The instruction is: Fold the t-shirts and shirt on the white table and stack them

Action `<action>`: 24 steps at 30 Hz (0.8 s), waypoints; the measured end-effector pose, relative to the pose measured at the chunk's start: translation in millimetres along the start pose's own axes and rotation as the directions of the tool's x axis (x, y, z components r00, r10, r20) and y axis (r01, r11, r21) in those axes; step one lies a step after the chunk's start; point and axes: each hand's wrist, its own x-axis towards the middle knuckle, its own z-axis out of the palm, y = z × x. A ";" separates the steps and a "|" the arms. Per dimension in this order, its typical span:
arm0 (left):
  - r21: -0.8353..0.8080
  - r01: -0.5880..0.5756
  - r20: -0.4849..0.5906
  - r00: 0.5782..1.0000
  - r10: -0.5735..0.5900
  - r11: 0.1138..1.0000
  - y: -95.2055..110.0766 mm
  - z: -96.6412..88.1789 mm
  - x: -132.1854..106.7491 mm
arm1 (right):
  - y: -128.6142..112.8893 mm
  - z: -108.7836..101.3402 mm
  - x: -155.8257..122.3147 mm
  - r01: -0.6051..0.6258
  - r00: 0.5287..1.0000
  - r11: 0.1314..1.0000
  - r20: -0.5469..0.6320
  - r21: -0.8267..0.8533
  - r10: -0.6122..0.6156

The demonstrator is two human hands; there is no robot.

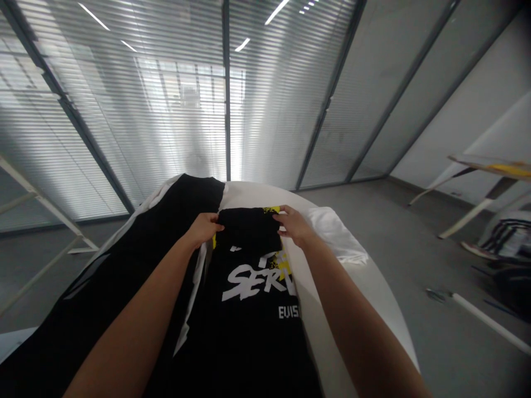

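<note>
A black T-shirt (255,342) with white lettering and yellow patches lies lengthwise in front of me, its sides tucked into a long strip. The far end is turned over toward me as a plain black flap. My left hand (204,228) pinches the flap's left corner between thumb and fingers. At the opposite corner, beside a yellow speckled patch, my right hand (293,224) grips the same cloth. Left of the T-shirt is another black garment (136,249), spread long with white along its edge.
A folded white cloth (338,235) rests on the white table (385,293) to the right. Blinds behind glass panels (265,110) stand beyond the table. On the right are a second table (485,166), a white pole (489,320) and dark items on the floor. White metal legs (45,204) stand at left.
</note>
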 end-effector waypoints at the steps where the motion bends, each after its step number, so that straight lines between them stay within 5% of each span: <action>1: 0.036 -0.030 -0.023 0.999 0.031 0.999 -1.3 0.6 1.3 | -0.3 -0.7 -0.6 0.028 1.000 1.000 0.007 0.004 -0.028; 6: 0.095 -0.042 -0.065 0.997 0.049 0.995 -7.4 1.4 5.7 | -0.1 -0.2 -2.4 0.101 0.993 0.994 0.062 -0.026 -0.100; 15: -0.335 0.186 -0.031 0.978 -0.208 0.924 -0.2 1.1 0.4 | 1.9 3.3 0.1 0.185 0.983 0.965 0.038 -0.187 -0.181; 24: -0.515 0.175 0.011 0.980 -0.198 0.839 0.2 14.5 1.8 | 10.8 2.7 5.6 0.240 0.964 0.882 -0.011 -0.406 -0.267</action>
